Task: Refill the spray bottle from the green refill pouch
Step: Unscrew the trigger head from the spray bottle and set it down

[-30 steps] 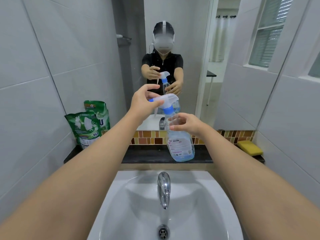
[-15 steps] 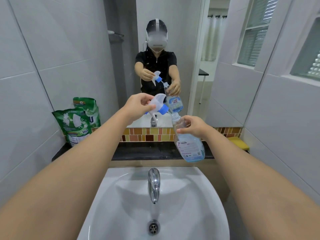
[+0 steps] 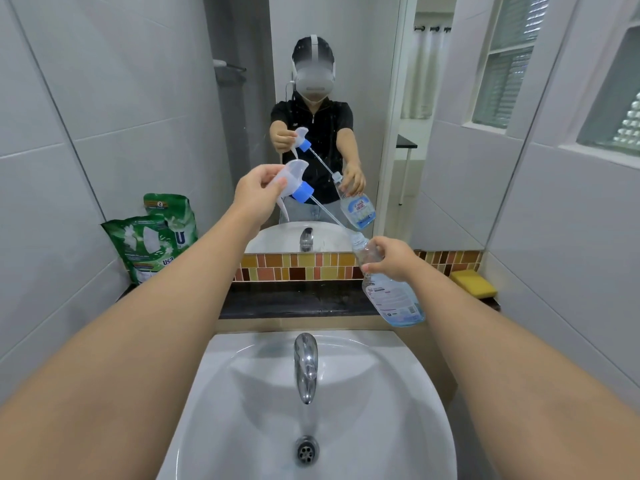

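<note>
Head view shows the spray bottle [image 3: 389,289] held in the air over the far right side of the sink [image 3: 242,393], tilted with its open neck leaning left. The right hand [image 3: 393,259] has its fingers curled round the neck and shoulder. The bottle looks nearly empty, only a little blue liquid at the base, so I'd judge it light, thin-walled plastic that would dent under a hard squeeze and could turn slippery if wet. Up near the neck seems the sensible place to hold it.

The left hand [image 3: 258,192] is raised, up and to the left, fingers pinching the trigger head [image 3: 294,178], with the blue collar pointing down to the right. Its thin dip tube [image 3: 325,211] runs slanting down to the bottle's mouth; whether the tip is out of the neck I cannot tell. That tube looks bendy and likely to drip.

Both forearms reach out straight over the basin. The green refill pouch [image 3: 147,247] stands untouched on the dark ledge [image 3: 294,301] at the far left, against the wall; soft and floppy, it probably wants two hands.
</note>
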